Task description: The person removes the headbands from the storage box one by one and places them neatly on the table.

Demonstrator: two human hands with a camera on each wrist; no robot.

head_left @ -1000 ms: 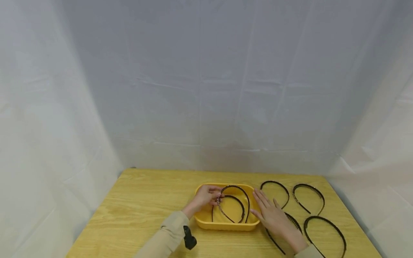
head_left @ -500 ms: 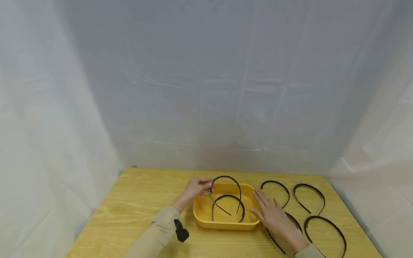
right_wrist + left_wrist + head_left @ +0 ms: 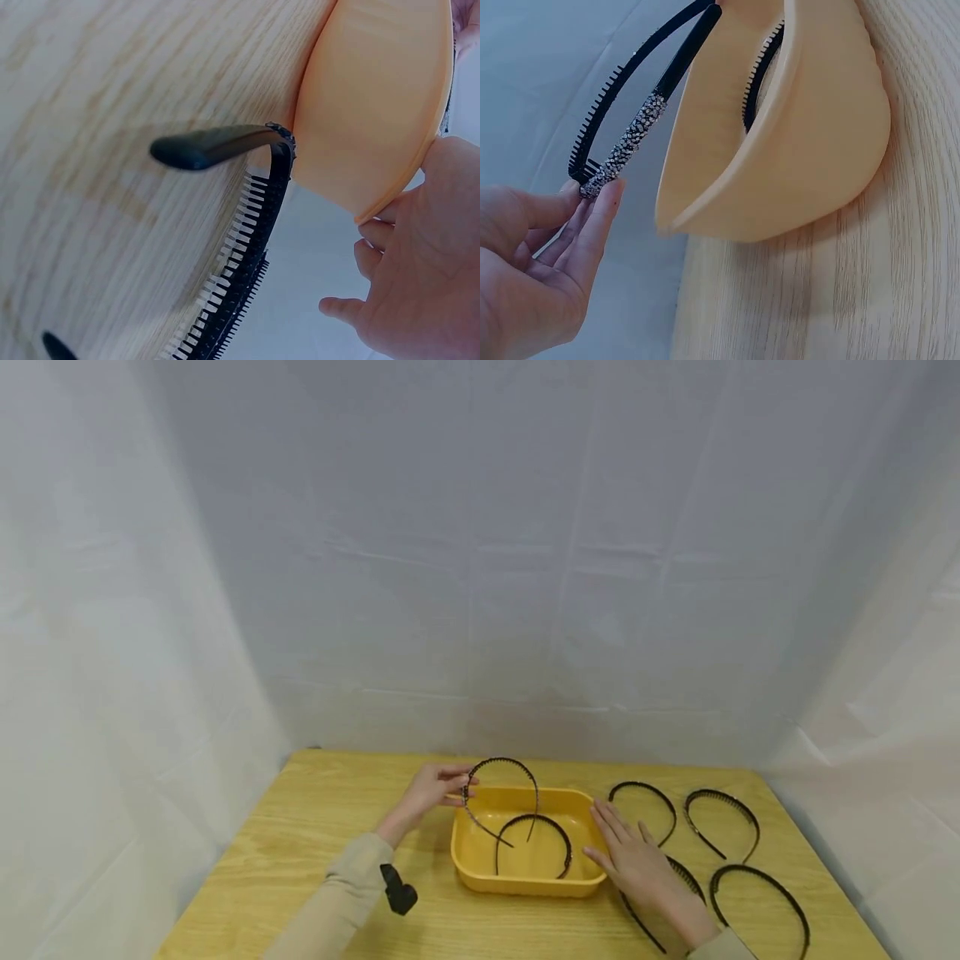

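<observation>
Black plastic, thin and springy: the toothed headband point(image 3: 501, 795) you hold in your left hand point(image 3: 426, 792) is lifted clear of the yellow tray point(image 3: 468, 860), hanging over its left rim. You hold it only by a light pinch of fingertips point(image 3: 604, 196) and thumb on the rhinestone-studded stretch near one side, as the left wrist view shows. That grip is narrow, and the band's free end dangles low over the tray floor. If your pinch loosens, I judge the band will pivot or slip and drop back in.

One more headband point(image 3: 534, 842) lies inside the tray, its arc just under the dangling tip. Should the tips or teeth catch on it as you move, you could drag it along or tip the light tray.

Your right hand point(image 3: 636, 867) rests flat, fingers straight and spread, on the wooden table point(image 3: 322, 827) against the tray's right wall, gripping nothing. It lies partly over another headband point(image 3: 247, 225) on the table. Shift that hand carelessly and you may push that band or nudge the tray.

Three further headbands point(image 3: 720, 822) lie well apart on the right side of the table. They are close enough together that a sweeping sleeve could hook one by its teeth.
</observation>
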